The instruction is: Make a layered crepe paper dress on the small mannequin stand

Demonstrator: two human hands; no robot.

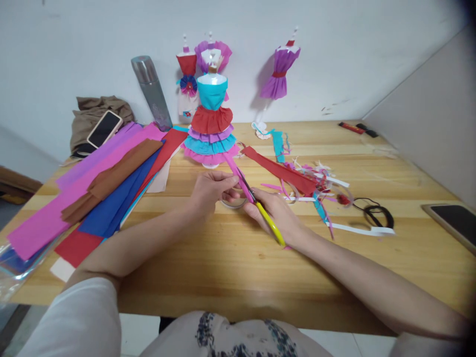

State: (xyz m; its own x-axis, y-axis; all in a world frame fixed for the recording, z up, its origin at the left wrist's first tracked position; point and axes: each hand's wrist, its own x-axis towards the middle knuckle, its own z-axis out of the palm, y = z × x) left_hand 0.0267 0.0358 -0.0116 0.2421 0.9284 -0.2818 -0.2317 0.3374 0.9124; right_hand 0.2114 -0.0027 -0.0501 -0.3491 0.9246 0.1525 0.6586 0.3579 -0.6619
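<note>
Between finger and thumb, my left hand (215, 191) pinches a narrow pink crepe paper strip (233, 165). My right hand (275, 210) grips yellow-handled scissors (269, 221), whose dark blades lie along the strip close to my left fingertips. Just beyond my hands stands a small dress form (212, 119) in a blue top and a tiered skirt of red, purple, blue and pink paper. A tape roll (233, 203) lies partly hidden under my hands. To the right, a folded red strip (280, 170) rests beside a heap of paper scraps (323, 178).
Folded crepe paper sheets (40, 225) cover the left side. A grey flask (151, 91), a phone (105, 129) and brown cloth (98, 111) sit behind them. More dressed forms (279, 72) stand by the wall. At right are a black hair tie (385, 218) and another phone (455, 220).
</note>
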